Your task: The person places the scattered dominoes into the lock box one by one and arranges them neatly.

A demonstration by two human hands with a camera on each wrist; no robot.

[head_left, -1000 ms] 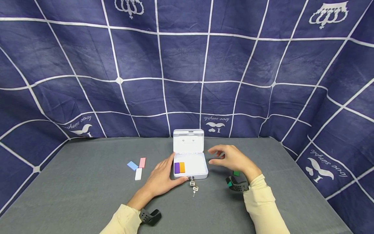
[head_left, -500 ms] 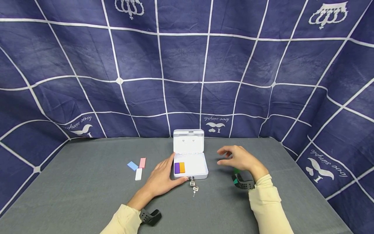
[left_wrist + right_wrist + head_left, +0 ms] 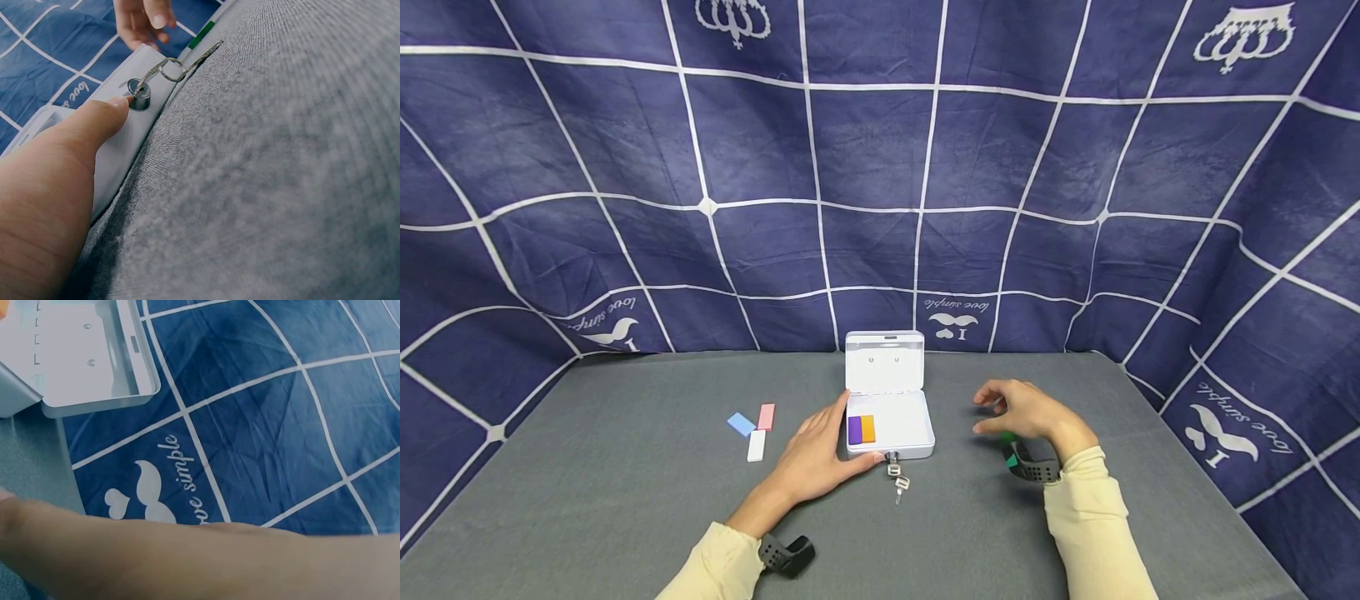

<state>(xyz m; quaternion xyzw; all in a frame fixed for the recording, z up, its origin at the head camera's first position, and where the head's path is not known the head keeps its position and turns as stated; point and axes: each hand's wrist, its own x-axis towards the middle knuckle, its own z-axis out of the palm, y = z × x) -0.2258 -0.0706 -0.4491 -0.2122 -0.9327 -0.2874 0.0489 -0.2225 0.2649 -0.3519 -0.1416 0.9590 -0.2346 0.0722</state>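
A white metal box (image 3: 904, 421) stands with its lid (image 3: 884, 362) raised. Inside, at the left, a purple block (image 3: 854, 430) and an orange block (image 3: 867, 429) lie side by side. My left hand (image 3: 812, 457) rests along the box's left side and front edge, fingers fairly straight. In the left wrist view its thumb touches the lock (image 3: 140, 94), from which keys (image 3: 206, 56) hang on a ring. To the right of the box, my right hand (image 3: 1026, 410) hovers with loosely bent fingers and nothing between them. A green block (image 3: 1009, 436) lies partly hidden beneath it.
Blue (image 3: 741, 425), pink (image 3: 766, 417) and white (image 3: 756, 446) flat blocks lie on the grey tabletop (image 3: 625, 475), left of the box. A navy cloth with white lines (image 3: 872, 167) hangs behind the table and along its sides.
My right hand has moved to the right, away from the box, and slightly down toward the green block. The left hand and the box have stayed in place.
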